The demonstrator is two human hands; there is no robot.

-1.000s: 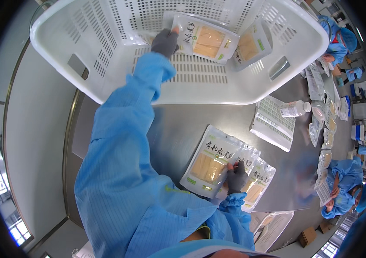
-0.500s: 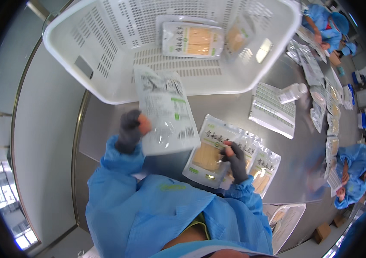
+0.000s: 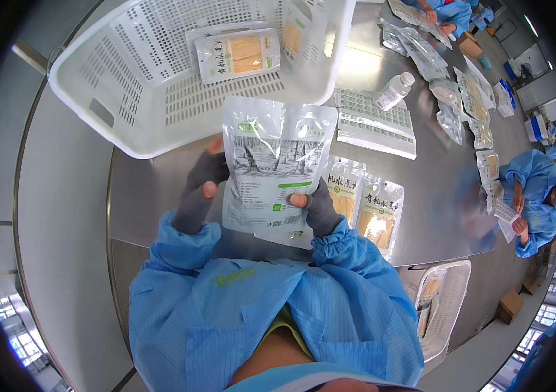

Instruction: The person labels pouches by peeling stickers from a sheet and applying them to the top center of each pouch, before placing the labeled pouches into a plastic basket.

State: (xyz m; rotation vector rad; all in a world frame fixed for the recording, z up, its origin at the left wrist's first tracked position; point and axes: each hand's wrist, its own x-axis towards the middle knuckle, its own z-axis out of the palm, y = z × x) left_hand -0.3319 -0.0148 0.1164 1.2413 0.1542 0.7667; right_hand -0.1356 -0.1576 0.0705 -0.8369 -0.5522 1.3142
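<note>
In front of my chest, a silvery-white stand-up pouch [image 3: 278, 163] is held nearly upright, its printed back with a grey landscape drawing facing me. My right hand [image 3: 320, 208], in a dark fingerless glove, grips its right side with the thumb across the front. The lower edge of a second pouch [image 3: 291, 236] shows behind and below it. By the pouch's left edge is my left hand [image 3: 203, 186], thumb raised off the pouch and fingers apart; whether its fingertips touch the pouch is unclear. Further pouches [image 3: 377, 212] with tan contents in their windows lie right of my right hand.
A white perforated basket [image 3: 141, 147] stands beyond my hands, holding several pouches [image 3: 239, 55]. Label sheets [image 3: 376, 127] with a white bottle [image 3: 395, 91] on top lie on the steel table [image 3: 441, 196]. Another basket [image 3: 457, 294] sits lower right. Co-workers in blue [image 3: 533, 196] occupy the right.
The pouch from my left hand has swung right and upright before me. My right hand has left the table pouches and now grips it, with another pouch behind. My left hand's grip has loosened.
</note>
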